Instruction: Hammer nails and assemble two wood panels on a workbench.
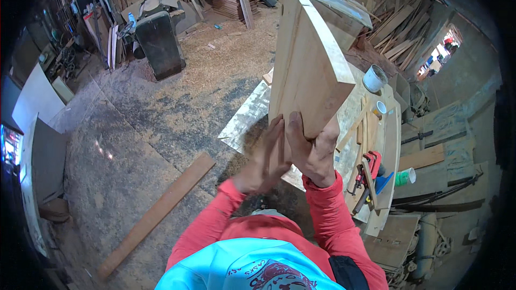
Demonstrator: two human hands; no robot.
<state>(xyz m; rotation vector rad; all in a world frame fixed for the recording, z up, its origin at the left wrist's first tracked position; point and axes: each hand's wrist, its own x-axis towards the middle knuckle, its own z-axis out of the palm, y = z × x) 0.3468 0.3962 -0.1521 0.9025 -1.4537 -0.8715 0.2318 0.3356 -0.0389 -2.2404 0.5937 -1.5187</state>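
So there's this thick, pale wooden panel (312,59) standing nearly upright right in front of the person, and both hands are down at its bottom end. The right hand (317,153) has a proper grip on the lower right corner — thumb flat against the broad face, fingers wrapped round the side. The left hand (263,161) is at the lower left, fingertips up against the wood, but it's motion-blurred, so I can't tell if it's really gripping or just steadying. Nearly all of the panel rises above the hands, away from the body, with its long pale edge curving down to a sharp corner on the right. Behind and below it is the counter (244,123), with one speckled corner poking out left of the panel and its near edge running just past the hands. The right side is the busy one: wooden strips (365,129), a red clamp (373,158), a white cup (380,108) and a pale bucket (375,78) farther back, with a green cup (405,176) out by the right edge. Most of the room to swing is on the left — a wide stretch of sawdusty floor (129,145), with one long brown plank (158,212) lying diagonally across it, well apart from the panel.
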